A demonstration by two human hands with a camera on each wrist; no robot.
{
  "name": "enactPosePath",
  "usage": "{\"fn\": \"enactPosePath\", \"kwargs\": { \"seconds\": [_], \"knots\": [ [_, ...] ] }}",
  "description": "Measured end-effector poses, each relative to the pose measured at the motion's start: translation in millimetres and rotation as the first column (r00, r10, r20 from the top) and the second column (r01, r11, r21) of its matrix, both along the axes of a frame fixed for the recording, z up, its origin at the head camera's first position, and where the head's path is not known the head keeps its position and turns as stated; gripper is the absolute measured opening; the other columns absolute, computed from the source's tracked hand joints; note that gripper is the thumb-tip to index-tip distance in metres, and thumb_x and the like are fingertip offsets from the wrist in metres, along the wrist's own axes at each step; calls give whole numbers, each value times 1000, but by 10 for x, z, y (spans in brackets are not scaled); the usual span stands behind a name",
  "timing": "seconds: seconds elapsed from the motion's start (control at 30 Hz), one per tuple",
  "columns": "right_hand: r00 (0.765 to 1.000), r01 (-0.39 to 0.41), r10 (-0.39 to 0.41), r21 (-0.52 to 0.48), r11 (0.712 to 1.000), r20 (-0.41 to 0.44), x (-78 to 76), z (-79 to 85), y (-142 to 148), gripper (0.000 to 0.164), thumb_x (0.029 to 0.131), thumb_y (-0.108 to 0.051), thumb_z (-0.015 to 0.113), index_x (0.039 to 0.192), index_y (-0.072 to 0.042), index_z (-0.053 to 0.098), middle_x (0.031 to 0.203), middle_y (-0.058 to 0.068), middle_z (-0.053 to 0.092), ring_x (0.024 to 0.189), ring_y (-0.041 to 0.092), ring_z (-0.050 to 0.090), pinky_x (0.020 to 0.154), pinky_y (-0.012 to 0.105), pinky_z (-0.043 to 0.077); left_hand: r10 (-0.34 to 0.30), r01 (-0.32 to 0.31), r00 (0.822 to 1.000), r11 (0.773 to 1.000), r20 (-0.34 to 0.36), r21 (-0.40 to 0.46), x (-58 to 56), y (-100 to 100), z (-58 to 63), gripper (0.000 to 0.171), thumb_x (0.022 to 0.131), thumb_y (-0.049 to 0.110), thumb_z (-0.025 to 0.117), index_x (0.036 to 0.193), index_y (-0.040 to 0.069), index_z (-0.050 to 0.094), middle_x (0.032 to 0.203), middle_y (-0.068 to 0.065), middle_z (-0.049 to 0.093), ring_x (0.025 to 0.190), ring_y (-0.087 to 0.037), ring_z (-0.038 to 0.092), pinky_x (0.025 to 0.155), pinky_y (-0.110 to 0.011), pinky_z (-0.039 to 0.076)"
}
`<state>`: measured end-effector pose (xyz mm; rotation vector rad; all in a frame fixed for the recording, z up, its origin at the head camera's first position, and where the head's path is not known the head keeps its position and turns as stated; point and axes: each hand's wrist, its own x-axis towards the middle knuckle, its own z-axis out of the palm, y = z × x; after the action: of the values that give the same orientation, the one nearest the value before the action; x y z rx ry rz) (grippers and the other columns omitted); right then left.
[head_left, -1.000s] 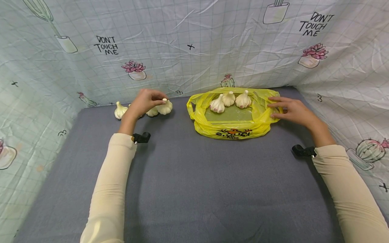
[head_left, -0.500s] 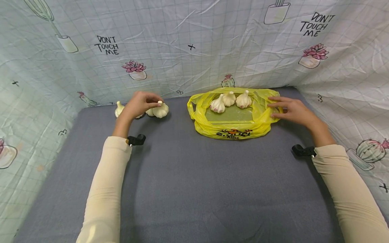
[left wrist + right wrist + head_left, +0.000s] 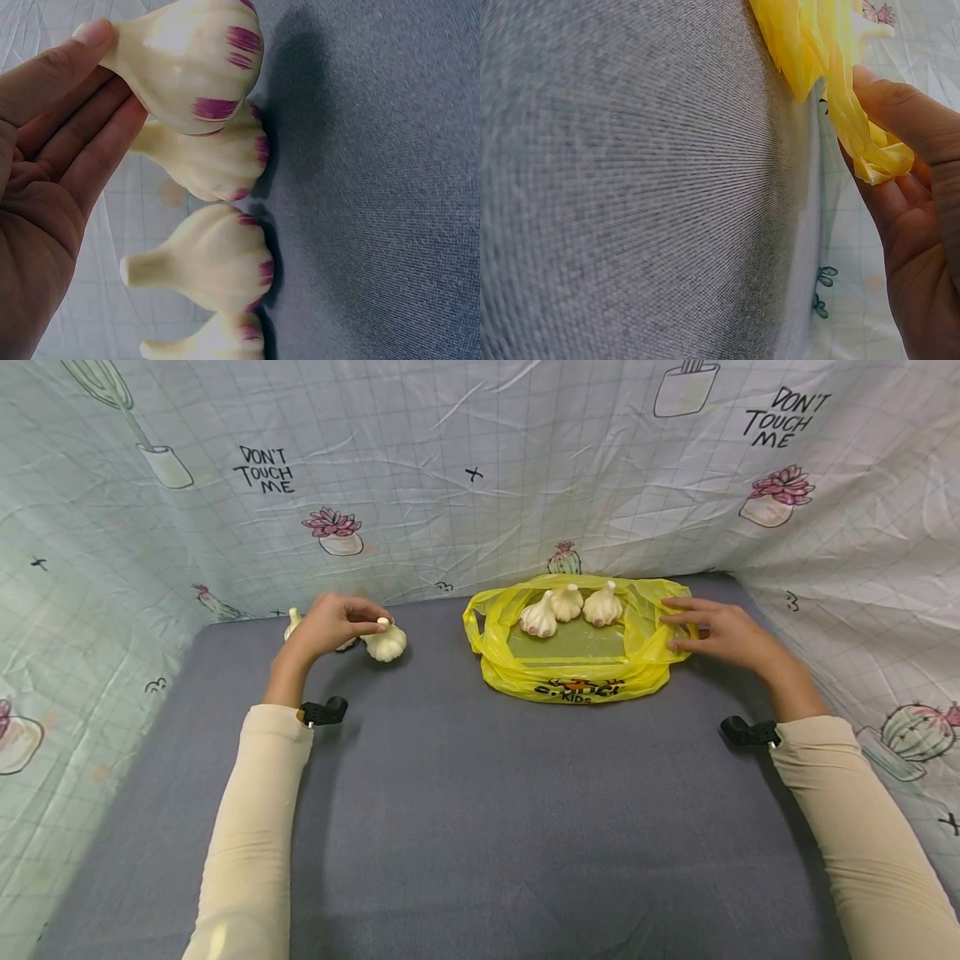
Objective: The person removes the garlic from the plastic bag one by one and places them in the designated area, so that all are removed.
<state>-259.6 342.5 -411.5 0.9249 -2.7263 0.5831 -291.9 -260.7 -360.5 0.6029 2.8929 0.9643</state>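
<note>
Bench [image 3: 480, 810]: grey, its near part before both arms.
Bag [image 3: 495, 667]: yellow, mouth up, three inner bulbs [image 3: 566, 603] inside.
Garlic [image 3: 386, 647]: below the left grip's fingertips, long axis roughly upright, neck up; the bag lies well apart to its right.
Left grip [image 3: 335, 625]: pinches the garlic's neck.
Right grip [image 3: 720, 631]: holds the bag's right edge, far from the garlic.
Row [image 3: 206, 259]: three bulbs standing beside the garlic.
Shift: versus a second ago, garlic farther left and nearer the person; bag unchanged.
</note>
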Motion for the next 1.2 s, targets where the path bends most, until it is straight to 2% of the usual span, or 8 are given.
{"fn": "enactPosePath", "kwargs": {
  "seconds": [0.23, 0.47, 0.87, 1.1, 1.2],
  "knots": [
    [1000, 6, -6, 13, 1000, 6, -9, 9, -7, 44, 81, -10, 85, 123, -3, 74, 141, 14, 60, 69, 1, 49, 63, 22, 39, -7, 7, 1000, 1000, 27, -9, 24, -63, -5, 22, 93, 25, 78, 111, 13, 81, 109, -7, 77, 92, -8, 70, 74, -20, 51],
    [1000, -5, 5, 9, 1000, -3, -25, 18, -3, 45, 80, -10, 86, 123, -3, 74, 140, 15, 61, 71, 3, 51, 64, 21, 38, 31, -29, 997, 999, 66, -24, 29, -149, -28, 26, 94, 29, 77, 114, 12, 80, 112, -8, 76, 94, -9, 68, 74, -21, 51],
    [999, -38, 38, 1, 999, -24, -58, 26, -22, 44, 79, -9, 86, 120, -1, 75, 137, 17, 62, 68, 4, 50, 62, 20, 37, 30, -30, 996, 1000, 80, -3, 13, -228, -91, 22, 92, 27, 78, 110, 15, 81, 108, -4, 77, 88, -5, 66, 69, -23, 52],
    [1000, -19, 20, 20, 1000, -7, -51, 21, -27, 44, 78, -9, 86, 120, -2, 75, 138, 16, 61, 69, 4, 50, 63, 23, 39, 36, -39, 994, 999, 103, 27, 26, -267, -97, 24, 92, 29, 79, 111, 15, 81, 108, -4, 77, 87, -6, 67, 75, -36, 57],
    [1000, -17, 17, 25, 1000, 3, -44, 18, -29, 44, 79, -10, 86, 121, -3, 75, 139, 16, 61, 70, 5, 51, 63, 25, 40, 28, -32, 993, 999, 114, 34, 33, -282, -110, 23, 92, 28, 78, 112, 14, 80, 108, -4, 77, 87, -6, 67, 76, -36, 58]
  ]
}}
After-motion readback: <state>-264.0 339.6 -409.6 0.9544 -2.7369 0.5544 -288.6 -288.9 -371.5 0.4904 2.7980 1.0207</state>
